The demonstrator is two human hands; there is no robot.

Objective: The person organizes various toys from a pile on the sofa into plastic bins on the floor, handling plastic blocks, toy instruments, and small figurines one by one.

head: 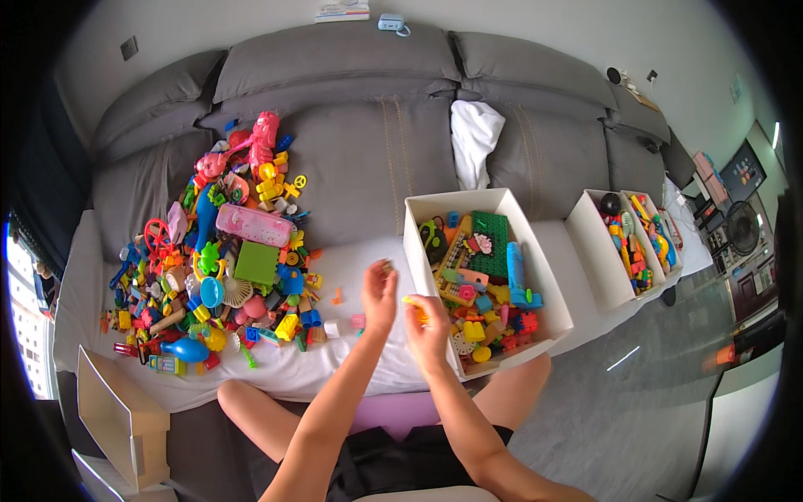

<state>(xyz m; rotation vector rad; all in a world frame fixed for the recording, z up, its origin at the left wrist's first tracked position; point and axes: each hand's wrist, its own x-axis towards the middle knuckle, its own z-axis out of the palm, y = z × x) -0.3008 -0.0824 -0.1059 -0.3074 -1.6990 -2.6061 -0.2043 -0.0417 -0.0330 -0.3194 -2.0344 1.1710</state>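
My left hand (380, 295) is raised over the white sheet between the toy heap and the near box, with what looks like a small dull-coloured toy piece at its fingertips. Close to its right, my right hand (428, 329) grips a yellow-orange toy piece (420, 314) beside the left wall of a white box (546, 267). Inside that box lie a green building-block baseplate (490, 241), a blue toy part (515, 276), yellow blocks (473, 331) and other plastic toys. To the left spreads a big heap of mixed toys, with a pink pencil case (254, 226) and a green block plate (256, 263) on it.
Two more white boxes of toys, one nearer (596, 251) and one behind (671, 267), stand at the right. A cardboard-coloured open box (106, 408) is at lower left. White cloth (475, 141) lies on the grey sofa (351, 169). A fan (741, 227) stands far right.
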